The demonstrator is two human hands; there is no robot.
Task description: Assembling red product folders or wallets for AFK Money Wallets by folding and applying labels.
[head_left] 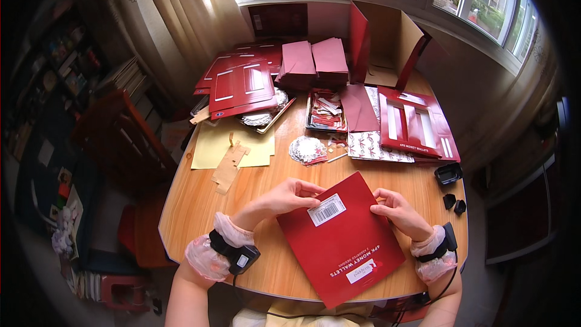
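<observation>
- The left hand (289, 195) pinches the upper left edge of a red card folder (342, 239), fingers curled over the edge near a white barcode sticker (326, 209); its grip is closed on the folder.
- The right hand (396, 209) pinches the folder's upper right edge, its grip likewise grasping it. The fingertips fold under, so how far they reach beneath the card cannot be seen.
- The folder lies tilted on the near part of the round wooden worktop (200, 206), between the two hands, its lower corner overhanging the worktop's near rim.
- Both wrists wear dark bands with gathered pale cuffs; a cable runs below the worktop rim and is partly hidden.
- Further back lie a stack of red die-cut sheets (242, 88), two piles of dull pink envelopes (315, 60) and a red windowed sheet (417, 124) over patterned paper (378, 145).
- A tray of scraps (327, 112) is partly covered by a maroon envelope (360, 109); its contents are too small to tell apart.
- A yellow sheet (233, 145) carries brown card offcuts (229, 166).
- Small black objects (449, 174) at the right edge are unclear.
- An open carton (387, 42) stands at the back; its inside is not visible.
</observation>
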